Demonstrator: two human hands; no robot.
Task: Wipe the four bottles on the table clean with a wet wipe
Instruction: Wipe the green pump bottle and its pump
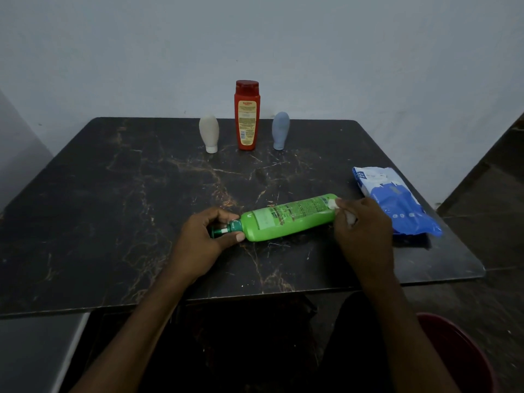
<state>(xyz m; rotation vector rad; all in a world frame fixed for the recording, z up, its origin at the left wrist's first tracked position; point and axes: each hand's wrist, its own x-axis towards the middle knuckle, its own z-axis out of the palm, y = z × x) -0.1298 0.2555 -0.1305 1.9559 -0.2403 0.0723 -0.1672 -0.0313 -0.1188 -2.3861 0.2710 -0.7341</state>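
From the head view, a green bottle (286,218) lies on its side near the front edge of the dark marble table (113,222), its dark green cap pointing left. The left hand (208,239) is closed around that cap end, steadying the bottle. The right hand (360,225) pinches a white wet wipe (331,204) against the bottle's base end. A blue wipes pack (397,199) sits by the right edge, just beyond the right hand. Along the back edge stand a beige bottle (209,133), a red bottle (247,116) and a grey-blue bottle (280,130), upright and well apart from the hands. The step in hand looks like wiping the first bottle; next the wipe probably needs drawing along the body toward the cap, with the left hand rolling the bottle.
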